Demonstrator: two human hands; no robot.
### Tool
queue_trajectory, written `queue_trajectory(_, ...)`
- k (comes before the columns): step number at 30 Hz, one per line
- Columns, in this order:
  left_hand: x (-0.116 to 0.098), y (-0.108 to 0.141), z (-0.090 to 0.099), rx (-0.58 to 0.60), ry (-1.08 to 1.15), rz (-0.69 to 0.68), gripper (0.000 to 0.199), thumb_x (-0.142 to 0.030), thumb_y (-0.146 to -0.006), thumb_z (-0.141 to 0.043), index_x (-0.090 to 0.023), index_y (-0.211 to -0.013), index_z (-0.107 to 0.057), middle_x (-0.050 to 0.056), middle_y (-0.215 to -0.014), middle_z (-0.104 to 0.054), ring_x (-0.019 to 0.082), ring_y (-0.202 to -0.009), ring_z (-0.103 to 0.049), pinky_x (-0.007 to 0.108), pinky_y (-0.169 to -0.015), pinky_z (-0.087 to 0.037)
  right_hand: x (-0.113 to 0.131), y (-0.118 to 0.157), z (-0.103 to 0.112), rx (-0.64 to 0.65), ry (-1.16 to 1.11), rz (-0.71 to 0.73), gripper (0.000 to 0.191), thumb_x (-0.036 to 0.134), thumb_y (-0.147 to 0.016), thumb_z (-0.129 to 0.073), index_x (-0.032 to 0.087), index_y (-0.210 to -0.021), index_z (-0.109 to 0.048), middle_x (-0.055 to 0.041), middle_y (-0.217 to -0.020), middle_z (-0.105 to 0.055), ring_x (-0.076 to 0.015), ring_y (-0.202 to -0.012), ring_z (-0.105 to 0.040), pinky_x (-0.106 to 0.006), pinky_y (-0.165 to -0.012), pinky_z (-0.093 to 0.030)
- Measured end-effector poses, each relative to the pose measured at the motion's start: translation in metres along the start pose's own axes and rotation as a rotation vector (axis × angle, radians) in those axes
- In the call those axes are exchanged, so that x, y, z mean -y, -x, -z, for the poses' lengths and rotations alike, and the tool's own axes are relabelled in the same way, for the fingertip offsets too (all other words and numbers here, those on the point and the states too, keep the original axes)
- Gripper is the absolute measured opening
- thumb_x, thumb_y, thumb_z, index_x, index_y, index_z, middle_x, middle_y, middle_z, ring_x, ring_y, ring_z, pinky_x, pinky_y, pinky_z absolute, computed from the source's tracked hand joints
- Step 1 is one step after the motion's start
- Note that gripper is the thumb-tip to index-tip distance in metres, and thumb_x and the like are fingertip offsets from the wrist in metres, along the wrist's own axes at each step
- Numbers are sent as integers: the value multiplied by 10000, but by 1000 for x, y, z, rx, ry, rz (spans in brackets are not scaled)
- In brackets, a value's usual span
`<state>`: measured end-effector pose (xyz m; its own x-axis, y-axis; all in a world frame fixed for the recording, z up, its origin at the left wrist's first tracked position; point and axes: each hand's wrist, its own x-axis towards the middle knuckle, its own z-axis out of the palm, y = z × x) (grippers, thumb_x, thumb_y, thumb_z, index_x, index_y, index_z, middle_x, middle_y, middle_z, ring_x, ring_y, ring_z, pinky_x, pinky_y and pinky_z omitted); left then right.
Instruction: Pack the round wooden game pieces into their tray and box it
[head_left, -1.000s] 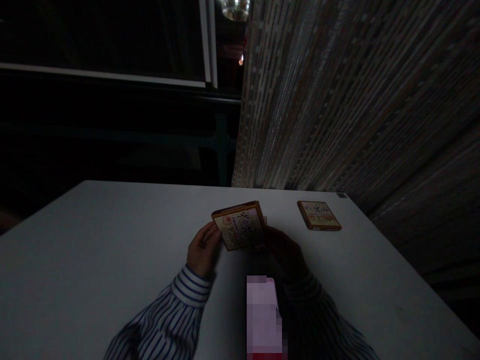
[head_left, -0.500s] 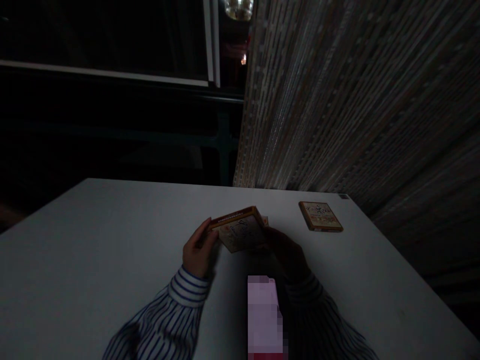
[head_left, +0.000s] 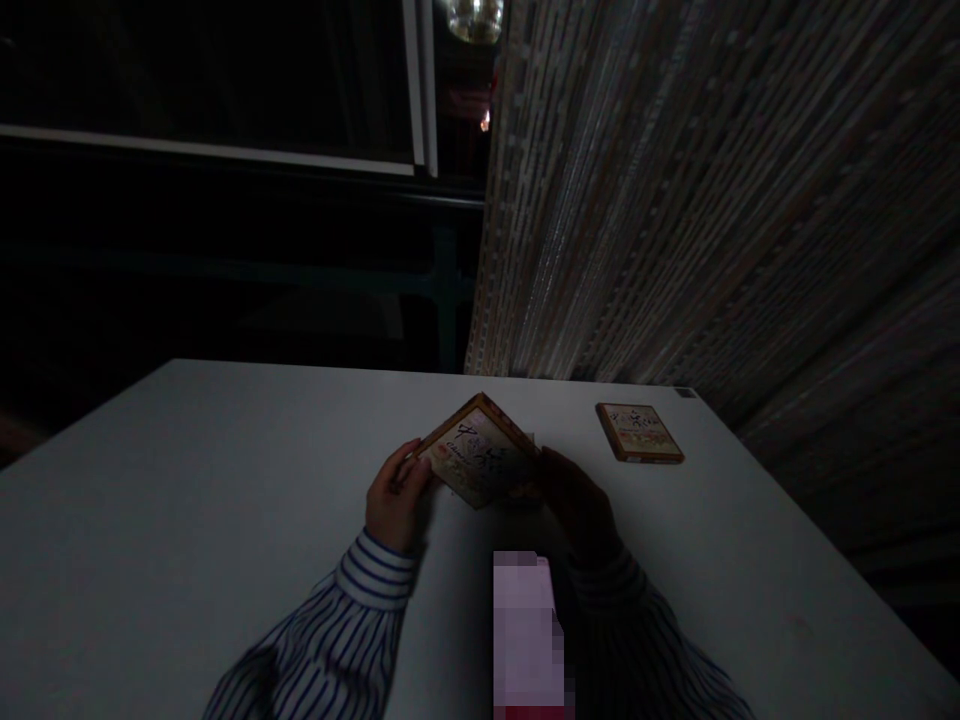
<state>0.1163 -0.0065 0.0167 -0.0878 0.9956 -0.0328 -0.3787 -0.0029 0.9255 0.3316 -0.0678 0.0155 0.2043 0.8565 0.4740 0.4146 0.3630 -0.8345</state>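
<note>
Between my hands is a flat square box (head_left: 484,452) with brown-gold edges and dark brush lettering on a pale face. It is tilted and turned so one corner points away from me. My left hand (head_left: 397,495) pinches its left corner between thumb and fingers. On the opposite corner, my right hand (head_left: 581,503) grips the box, though deep shadow hides most of those fingers. Part of another pale, flat item shows behind and beneath the held box, too covered to make out.
A similar flat box (head_left: 641,433) lies on the white table (head_left: 225,480) at the right. Nearest me is a pink, pixelated object (head_left: 527,625). A string curtain (head_left: 570,200) hangs behind the table's right side. The room is dim.
The held box has turned between my fingers. Its far corner has shifted left and upward, and more of the lettered face shows. Both hands stay almost in place.
</note>
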Motion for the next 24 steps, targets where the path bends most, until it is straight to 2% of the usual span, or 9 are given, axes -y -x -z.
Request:
queue_trajectory(5, 1, 4, -5, -1, 73, 70, 533, -395, -555, -752, -155, -988, -554, 69, -866, -682, 223, -853, -637, 368, -743, -522, 2, 1, -3, 49, -90, -77, 435, 291, -810, -555, 260, -1239, -495, -59, -1201, -578, -223, -1078, -552, -419, -919, -475)
queue_trajectory(12, 7, 6, -11, -36, 156, 137, 491, -350, -552, -761, -148, -939, -535, 58, -828, -675, 194, -783, -647, 371, -742, -525, -5, 6, -13, 63, -281, -157, 527, 350, -791, -576, 256, -1288, -426, -88, -1087, -637, -217, -939, -625, -412, -807, -530)
queue_trajectory(21, 17, 9, -10, 45, 137, 111, 455, -347, -601, -731, -159, -951, -510, 40, -822, -669, 195, -821, -641, 388, -773, -522, 2, 3, -9, 128, -181, -99, 547, 320, -795, -568, 260, -1311, -399, -87, -1127, -621, -220, -964, -616, -409, -820, -521)
queue_trajectory(24, 17, 10, -11, 78, 104, 101, 481, -350, -593, -737, -155, -969, -508, 51, -835, -672, 199, -832, -640, 384, -773, -525, 3, 2, -7, 108, -161, -98, 541, 301, -797, -565, 263, -1311, -398, -79, -1138, -617, -217, -976, -611, -397, -817, -525)
